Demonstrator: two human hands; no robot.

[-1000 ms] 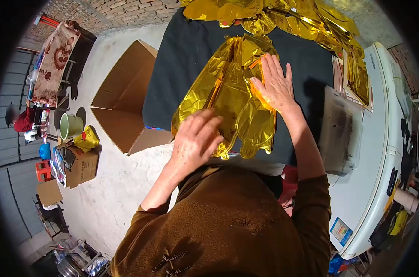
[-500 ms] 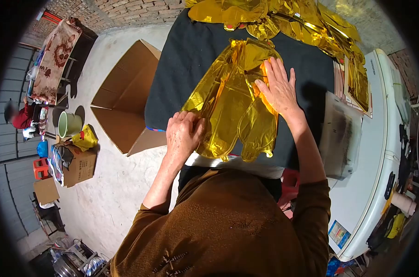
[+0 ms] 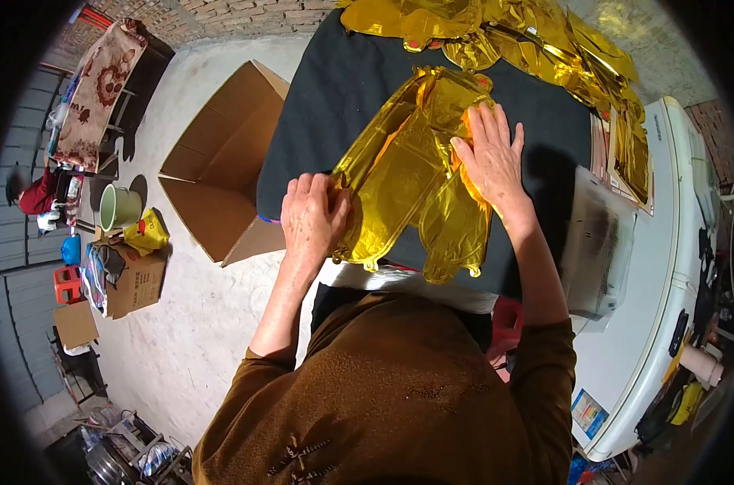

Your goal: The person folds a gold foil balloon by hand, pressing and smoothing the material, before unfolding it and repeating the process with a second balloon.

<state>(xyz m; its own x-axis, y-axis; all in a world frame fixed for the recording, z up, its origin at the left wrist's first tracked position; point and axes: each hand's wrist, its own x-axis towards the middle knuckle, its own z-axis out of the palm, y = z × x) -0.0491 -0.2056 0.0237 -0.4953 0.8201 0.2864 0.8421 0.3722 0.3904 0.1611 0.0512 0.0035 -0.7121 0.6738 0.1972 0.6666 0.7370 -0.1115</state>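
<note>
A flat, shiny gold foil balloon (image 3: pixel 399 186) lies folded and creased on a dark cloth (image 3: pixel 334 89), with small tabs along its near edge. At its left edge is my left hand (image 3: pixel 308 214), fingers curled and closed on the foil. My right hand (image 3: pixel 492 162) rests flat on the balloon's right side, fingers stretched out, beside an orange-tinted fold. The foil beneath my right palm is hidden.
More gold foil balloons (image 3: pixel 537 48) are heaped at the table's far end. An open cardboard box (image 3: pixel 221 137) stands left of the table. To the right are a clear plastic bin (image 3: pixel 601 242) and a white appliance (image 3: pixel 654 283). A person (image 3: pixel 37 194) is at the far left.
My left hand has shifted slightly left and up, drawing the balloon's left edge outward. My right hand stays pressed on the foil in nearly the same place.
</note>
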